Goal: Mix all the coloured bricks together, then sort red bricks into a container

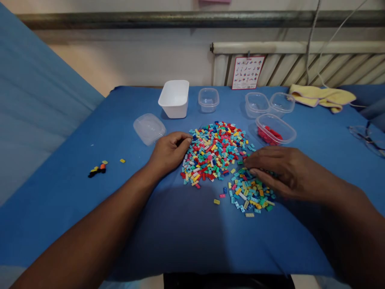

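Note:
A big pile of small coloured bricks (214, 150) lies in the middle of the blue table (168, 224). My left hand (170, 151) rests at the pile's left edge, fingers curled, fingertips touching the bricks. My right hand (278, 170) lies flat with fingers stretched left over a smaller heap of mostly teal and yellow bricks (249, 194). A clear tub with red bricks (275, 129) stands just behind my right hand.
At the back stand a white tub (175, 98), and three empty clear tubs (208, 99) (256, 103) (282, 102); a clear lid (149, 128) lies left. A few stray pieces (98, 169) sit far left. Yellow cloth (321, 97), glasses (365, 136) and a radiator are on the right.

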Action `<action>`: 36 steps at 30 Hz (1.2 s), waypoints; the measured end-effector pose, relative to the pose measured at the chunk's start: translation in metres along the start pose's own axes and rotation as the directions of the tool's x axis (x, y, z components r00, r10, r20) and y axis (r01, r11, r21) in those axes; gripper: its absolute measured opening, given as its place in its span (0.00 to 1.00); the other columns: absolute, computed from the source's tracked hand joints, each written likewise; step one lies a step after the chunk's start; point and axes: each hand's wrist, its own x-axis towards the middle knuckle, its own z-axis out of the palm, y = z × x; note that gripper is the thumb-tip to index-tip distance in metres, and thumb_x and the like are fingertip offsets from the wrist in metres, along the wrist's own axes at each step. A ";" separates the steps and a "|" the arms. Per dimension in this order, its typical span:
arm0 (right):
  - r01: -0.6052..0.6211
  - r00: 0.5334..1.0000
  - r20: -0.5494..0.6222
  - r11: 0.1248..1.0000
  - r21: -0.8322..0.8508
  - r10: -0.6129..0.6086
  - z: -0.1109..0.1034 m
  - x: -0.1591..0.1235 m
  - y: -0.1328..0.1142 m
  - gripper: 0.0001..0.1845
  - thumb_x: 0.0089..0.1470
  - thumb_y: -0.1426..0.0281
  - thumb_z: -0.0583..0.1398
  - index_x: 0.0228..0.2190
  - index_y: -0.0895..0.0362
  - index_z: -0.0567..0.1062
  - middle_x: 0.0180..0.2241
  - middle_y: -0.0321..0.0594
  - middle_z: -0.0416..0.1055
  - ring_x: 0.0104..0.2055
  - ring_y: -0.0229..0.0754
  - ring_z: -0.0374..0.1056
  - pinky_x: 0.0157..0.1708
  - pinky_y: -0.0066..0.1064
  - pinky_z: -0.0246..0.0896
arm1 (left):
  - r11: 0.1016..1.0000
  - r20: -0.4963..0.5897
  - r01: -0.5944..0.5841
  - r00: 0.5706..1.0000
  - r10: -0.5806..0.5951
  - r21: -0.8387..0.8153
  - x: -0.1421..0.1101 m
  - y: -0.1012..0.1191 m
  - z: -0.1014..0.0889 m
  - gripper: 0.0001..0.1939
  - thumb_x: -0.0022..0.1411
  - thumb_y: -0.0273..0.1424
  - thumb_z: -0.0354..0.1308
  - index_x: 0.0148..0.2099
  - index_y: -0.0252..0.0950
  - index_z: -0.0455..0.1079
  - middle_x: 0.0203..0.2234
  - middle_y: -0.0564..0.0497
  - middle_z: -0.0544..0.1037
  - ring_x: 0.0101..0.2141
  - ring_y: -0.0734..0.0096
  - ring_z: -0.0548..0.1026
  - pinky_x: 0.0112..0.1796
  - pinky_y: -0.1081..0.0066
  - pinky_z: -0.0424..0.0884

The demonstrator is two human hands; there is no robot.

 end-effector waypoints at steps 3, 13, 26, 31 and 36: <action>0.074 0.992 0.101 0.995 0.072 -0.081 0.004 0.002 0.000 0.17 0.73 0.70 0.60 0.56 0.50 0.84 0.53 0.45 0.85 0.54 0.50 0.82 0.56 0.42 0.78 | 1.000 0.009 -0.007 1.000 0.007 0.008 0.001 -0.001 0.000 0.16 0.71 0.43 0.60 0.49 0.40 0.85 0.41 0.49 0.88 0.41 0.59 0.84 0.48 0.62 0.79; -0.159 0.982 -0.120 0.979 -0.128 0.144 -0.002 -0.007 0.022 0.12 0.71 0.68 0.60 0.48 0.53 0.84 0.41 0.45 0.86 0.41 0.49 0.82 0.42 0.39 0.76 | 0.999 -0.021 -0.026 0.999 0.027 0.039 0.002 0.000 -0.001 0.16 0.71 0.42 0.60 0.50 0.41 0.86 0.41 0.50 0.88 0.42 0.59 0.84 0.49 0.63 0.80; -0.212 0.977 -0.047 0.961 -0.180 0.207 0.035 0.005 0.042 0.12 0.71 0.71 0.61 0.44 0.53 0.87 0.41 0.43 0.83 0.41 0.46 0.79 0.37 0.34 0.67 | 1.000 -0.091 -0.006 0.996 0.008 0.028 0.001 0.003 0.000 0.15 0.71 0.41 0.61 0.49 0.42 0.86 0.41 0.50 0.88 0.42 0.60 0.84 0.50 0.61 0.82; -0.222 0.973 0.007 0.940 -0.258 0.232 0.030 0.005 0.039 0.12 0.71 0.70 0.61 0.45 0.52 0.87 0.42 0.43 0.83 0.43 0.48 0.78 0.36 0.35 0.65 | 0.999 -0.079 -0.015 0.997 0.018 0.041 0.002 0.002 -0.001 0.14 0.71 0.41 0.61 0.48 0.43 0.87 0.41 0.50 0.88 0.43 0.60 0.84 0.51 0.61 0.81; -0.242 0.967 0.013 0.928 -0.284 0.256 0.031 0.009 0.039 0.12 0.72 0.67 0.60 0.44 0.53 0.86 0.39 0.44 0.82 0.42 0.49 0.77 0.36 0.36 0.65 | 0.999 -0.082 -0.012 0.997 0.016 0.045 0.002 0.000 -0.001 0.15 0.70 0.41 0.61 0.49 0.43 0.86 0.41 0.51 0.88 0.42 0.60 0.84 0.50 0.62 0.81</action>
